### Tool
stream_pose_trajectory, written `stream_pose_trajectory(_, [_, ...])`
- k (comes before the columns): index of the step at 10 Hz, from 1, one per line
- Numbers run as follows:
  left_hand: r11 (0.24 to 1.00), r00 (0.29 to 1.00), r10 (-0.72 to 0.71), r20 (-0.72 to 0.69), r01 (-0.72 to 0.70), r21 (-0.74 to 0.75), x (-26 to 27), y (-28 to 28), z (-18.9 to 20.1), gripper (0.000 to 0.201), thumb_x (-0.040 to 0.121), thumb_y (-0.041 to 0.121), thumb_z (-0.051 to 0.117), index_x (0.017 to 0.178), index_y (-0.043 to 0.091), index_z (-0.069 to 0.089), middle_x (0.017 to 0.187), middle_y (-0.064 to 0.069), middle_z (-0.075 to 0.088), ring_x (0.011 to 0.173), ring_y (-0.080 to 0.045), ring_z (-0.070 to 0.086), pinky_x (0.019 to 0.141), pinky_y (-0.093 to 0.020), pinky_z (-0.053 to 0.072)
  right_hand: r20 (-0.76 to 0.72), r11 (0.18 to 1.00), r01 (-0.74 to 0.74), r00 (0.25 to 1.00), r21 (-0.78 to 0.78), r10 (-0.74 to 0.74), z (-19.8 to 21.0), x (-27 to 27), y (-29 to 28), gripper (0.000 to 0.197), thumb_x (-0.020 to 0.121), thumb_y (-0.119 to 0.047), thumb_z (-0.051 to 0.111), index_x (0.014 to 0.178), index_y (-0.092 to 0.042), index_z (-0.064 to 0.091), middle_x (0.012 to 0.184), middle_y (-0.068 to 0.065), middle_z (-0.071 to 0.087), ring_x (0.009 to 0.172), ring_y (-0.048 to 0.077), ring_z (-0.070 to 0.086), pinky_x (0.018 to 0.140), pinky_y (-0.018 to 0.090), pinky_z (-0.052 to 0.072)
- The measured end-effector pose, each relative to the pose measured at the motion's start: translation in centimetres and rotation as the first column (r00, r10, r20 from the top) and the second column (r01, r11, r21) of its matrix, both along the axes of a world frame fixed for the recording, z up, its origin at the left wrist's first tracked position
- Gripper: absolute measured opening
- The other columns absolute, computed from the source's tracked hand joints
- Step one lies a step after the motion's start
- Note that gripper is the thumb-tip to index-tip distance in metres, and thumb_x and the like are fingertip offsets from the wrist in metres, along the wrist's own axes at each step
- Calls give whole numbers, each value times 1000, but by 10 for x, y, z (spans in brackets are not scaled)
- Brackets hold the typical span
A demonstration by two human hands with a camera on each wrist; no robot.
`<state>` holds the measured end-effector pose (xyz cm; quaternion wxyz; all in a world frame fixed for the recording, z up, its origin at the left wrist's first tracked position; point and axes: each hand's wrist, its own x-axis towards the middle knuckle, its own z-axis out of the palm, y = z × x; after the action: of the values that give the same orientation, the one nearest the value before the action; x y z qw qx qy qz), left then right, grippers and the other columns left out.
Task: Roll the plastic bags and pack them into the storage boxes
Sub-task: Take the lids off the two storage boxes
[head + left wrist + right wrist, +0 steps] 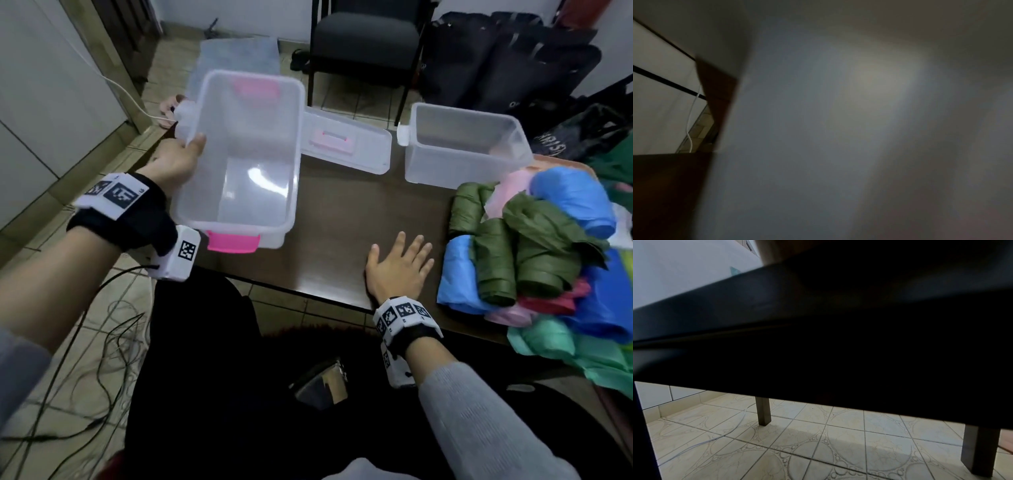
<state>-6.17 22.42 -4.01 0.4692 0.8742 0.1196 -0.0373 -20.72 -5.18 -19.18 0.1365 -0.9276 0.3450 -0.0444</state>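
My left hand (181,157) grips the left rim of a clear storage box (239,164) with pink latches, holding it tilted above the table's left end; the box is empty. That box's pale wall (838,129) fills the left wrist view. A second clear box (462,147) stands empty at the back right. A heap of plastic bags (534,253), with green rolled ones, blue, pink and teal, lies on the right. My right hand (399,263) lies flat and open on the dark table (342,219), just left of the heap.
A clear lid with a pink handle (346,144) lies between the two boxes. A dark chair (363,41) and black bags (507,58) stand behind the table. Cables (102,325) trail on the tiled floor at the left. The right wrist view shows the table's underside and legs (763,410).
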Motion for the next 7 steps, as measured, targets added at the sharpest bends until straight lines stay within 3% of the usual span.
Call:
stream_pose_trajectory(1, [997,993,-68,-93,71,32,-4,3,-2,53,96,47,45,114,1,64,112,-17,64,101,-34,63,93,-42,49,-4,1000,-2,1000,5,2,0,0,-1,67,96,-48,29,151,-13,15,157,18,6,146,33,-1,117,46,-1])
stream_pose_trajectory(2, [990,977,-140,-159,138,-24,-4,5,-3,44,97,33,50,118,-4,59,119,-21,61,95,-30,60,92,-43,47,-5,1000,-3,1000,5,3,0,0,-1,67,96,-48,28,151,-13,15,157,18,5,146,33,-1,117,45,-1])
stream_pose_trajectory(4, [956,916,-241,-320,281,86,-1,28,10,32,90,14,61,121,6,57,115,-19,64,105,-39,61,92,-53,48,0,1000,2,1000,-1,-2,0,0,-1,67,96,-48,29,151,-13,15,157,18,6,146,33,0,117,45,-1])
stream_pose_trajectory(5, [956,916,-226,-332,274,108,1,32,11,27,94,11,55,120,5,57,109,-19,63,95,-35,61,80,-46,51,0,1000,1,1000,3,-1,0,0,-1,67,96,-48,29,151,-13,15,157,18,6,146,33,-1,116,45,-1])
stream_pose_trajectory(6, [949,949,-184,-255,240,205,7,34,11,32,94,10,55,125,5,55,110,-17,60,95,-28,57,75,-37,49,-1,1000,6,1000,1,-6,0,0,0,67,96,-47,30,151,-13,16,157,18,6,146,33,0,116,45,-1])
stream_pose_trajectory(7, [938,955,-188,-231,244,246,8,34,11,29,93,9,57,122,8,58,118,-18,61,105,-32,60,82,-38,55,-6,1000,4,1000,1,-4,0,0,0,66,96,-47,30,151,-13,15,157,18,6,146,33,0,117,45,-1])
